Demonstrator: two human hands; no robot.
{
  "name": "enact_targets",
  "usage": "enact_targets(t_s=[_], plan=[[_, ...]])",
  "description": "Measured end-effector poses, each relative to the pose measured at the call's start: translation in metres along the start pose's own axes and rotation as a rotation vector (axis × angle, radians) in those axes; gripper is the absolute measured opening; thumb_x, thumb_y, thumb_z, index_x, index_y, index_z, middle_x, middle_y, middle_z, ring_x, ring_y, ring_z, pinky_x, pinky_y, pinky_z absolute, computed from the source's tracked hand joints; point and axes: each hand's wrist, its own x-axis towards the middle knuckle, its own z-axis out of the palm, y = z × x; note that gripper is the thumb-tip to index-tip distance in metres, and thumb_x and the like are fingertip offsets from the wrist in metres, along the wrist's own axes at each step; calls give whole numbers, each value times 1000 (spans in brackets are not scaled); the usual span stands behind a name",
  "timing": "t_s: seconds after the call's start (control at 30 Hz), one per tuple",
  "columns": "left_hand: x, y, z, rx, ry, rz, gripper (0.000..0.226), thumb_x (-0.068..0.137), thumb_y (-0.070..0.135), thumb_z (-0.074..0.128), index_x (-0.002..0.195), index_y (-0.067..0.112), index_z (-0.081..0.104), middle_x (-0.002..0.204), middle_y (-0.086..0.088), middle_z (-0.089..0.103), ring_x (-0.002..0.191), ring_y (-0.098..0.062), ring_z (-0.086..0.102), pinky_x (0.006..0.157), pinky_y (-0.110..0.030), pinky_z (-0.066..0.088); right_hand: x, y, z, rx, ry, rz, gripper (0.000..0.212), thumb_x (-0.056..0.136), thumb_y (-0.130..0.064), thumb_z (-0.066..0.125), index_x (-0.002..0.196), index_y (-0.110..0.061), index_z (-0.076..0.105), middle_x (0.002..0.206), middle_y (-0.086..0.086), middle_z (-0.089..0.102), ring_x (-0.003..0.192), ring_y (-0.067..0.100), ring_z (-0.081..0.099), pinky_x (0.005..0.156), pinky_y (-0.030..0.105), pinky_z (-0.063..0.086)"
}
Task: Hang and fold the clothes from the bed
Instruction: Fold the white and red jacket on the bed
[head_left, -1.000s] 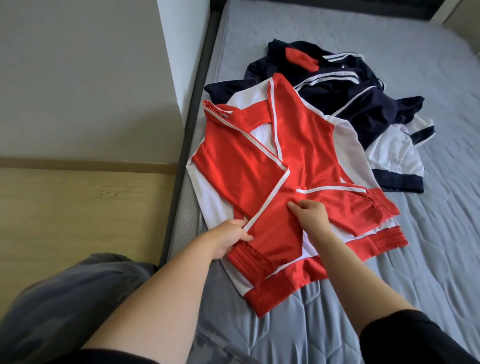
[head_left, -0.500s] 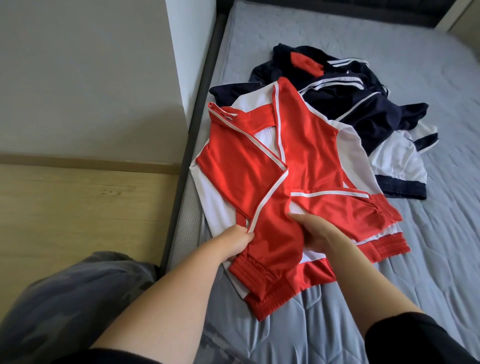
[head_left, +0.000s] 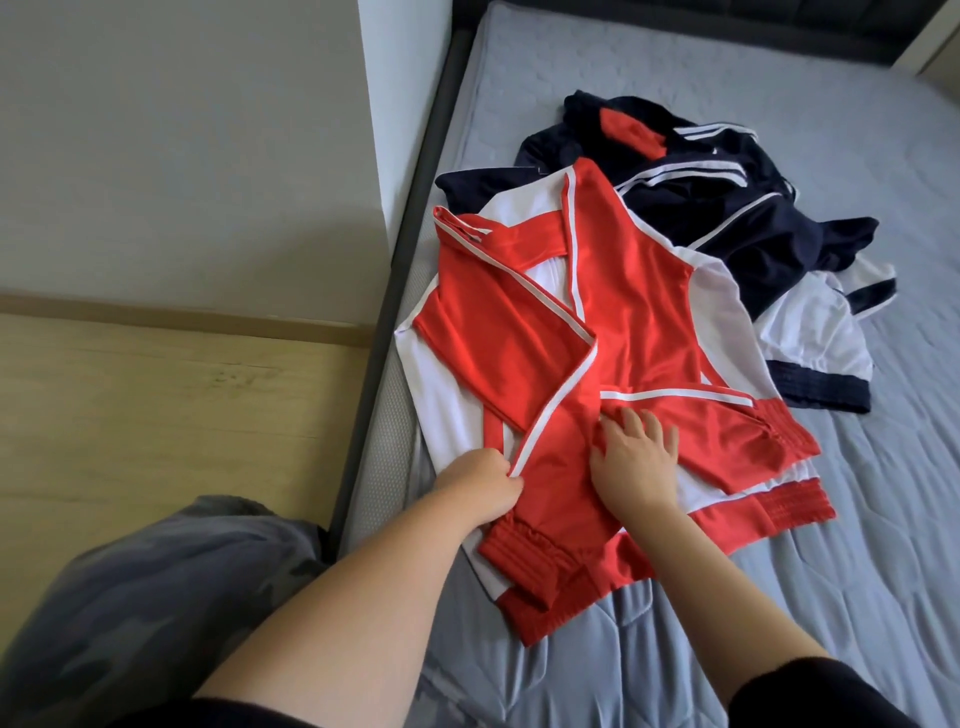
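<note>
A red and white track jacket (head_left: 639, 322) lies flat on the grey bed (head_left: 857, 545), both sleeves folded across its front. My left hand (head_left: 480, 486) pinches the white-striped edge of the left sleeve near its cuff. My right hand (head_left: 636, 457) lies flat with spread fingers on the red fabric where the two sleeves cross. Behind the jacket sits a navy jacket (head_left: 727, 202) with white stripes and a red patch, crumpled in a heap, its white and navy hem trailing to the right.
The dark bed frame (head_left: 395, 270) runs along the left side, against a white wall (head_left: 182, 145). Light wooden floor (head_left: 171, 405) lies left of the frame. My knee in grey trousers (head_left: 130, 608) is at the lower left.
My right hand came out from under the sleeve fabric and now presses flat on top of it. My left hand kept its pinch on the sleeve edge.
</note>
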Motion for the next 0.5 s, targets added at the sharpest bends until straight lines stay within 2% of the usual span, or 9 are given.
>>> enact_targets(t_s=[0.07,0.1,0.17,0.23,0.33,0.4,0.5], plan=[[1,-1,-7,52,186,-26,33,90,39,45,64,19,46,69,-3,56,74,-25,60,57,-29,39,7,-2,0,-7,-3,27,44,87,-22,50,131,-14,52,151,10,32,142,32,19,113,54,10],[3,-3,-12,11,244,-48,35,90,39,44,62,18,44,67,-4,55,70,-25,60,55,-30,39,11,-7,-1,37,51,10,47,87,-19,51,133,-11,50,154,12,28,144,32,16,114,54,8],[7,-10,-23,-151,272,-106,30,89,31,43,65,14,49,67,-5,61,66,-24,64,59,-33,50,24,-21,-8,128,155,-23,53,88,-16,52,139,-8,43,155,15,24,145,33,14,115,53,6],[13,-17,-36,-393,280,-198,23,90,21,41,79,13,60,72,-5,68,65,-24,69,68,-37,58,41,-36,-14,180,179,-38,57,91,-20,49,145,-10,34,158,14,17,146,31,9,116,51,4],[31,-19,-58,-961,272,-367,20,96,16,41,102,10,59,81,-8,68,64,-22,69,63,-33,57,70,-58,-18,174,177,-108,56,94,-27,46,145,-9,33,159,13,13,147,31,6,116,52,4],[43,-18,-74,-1264,222,-429,16,99,15,40,106,11,54,98,-12,67,76,-24,69,64,-31,55,93,-71,-20,154,192,-169,56,95,-31,45,144,-9,34,159,13,14,147,32,7,116,53,4],[65,-22,-89,-1519,202,-419,31,99,17,43,127,5,51,128,-18,56,113,-32,58,82,-34,49,126,-89,-13,86,136,-198,59,96,-40,38,148,-14,28,159,11,13,147,30,4,115,54,0]])
